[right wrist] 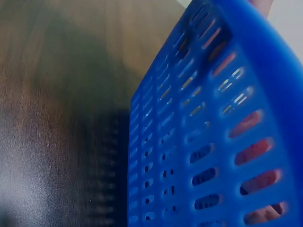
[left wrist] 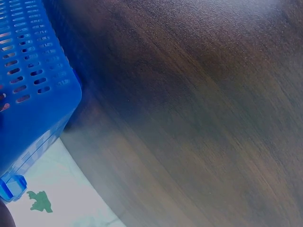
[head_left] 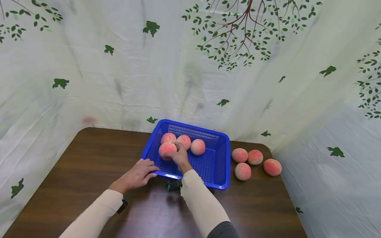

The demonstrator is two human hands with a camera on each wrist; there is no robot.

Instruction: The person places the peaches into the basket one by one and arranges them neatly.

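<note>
A blue plastic basket (head_left: pixel 218 158) with slotted walls stands on the table. Inside it, my right hand (head_left: pixel 181 157) grips a pink-red peach (head_left: pixel 167 148) near the left side. Another peach (head_left: pixel 168 137) lies just behind that one. Two more peaches, one (head_left: pixel 183 141) beside my fingers and one (head_left: pixel 197 147) further right, sit in the basket too. My left hand (head_left: pixel 139 174) holds the basket's rim at the front left corner. Basket walls fill much of the right wrist view, with peach colour (right wrist: pixel 255 151) showing through the slots.
To the right of the basket, several peaches (head_left: pixel 242 171) lie on the brown wooden table (head_left: pixel 89 165). A pale curtain (head_left: pixel 178 82) printed with leaves hangs behind the table and at both sides. A dark wrist device (head_left: pixel 174 185) sits under my right forearm.
</note>
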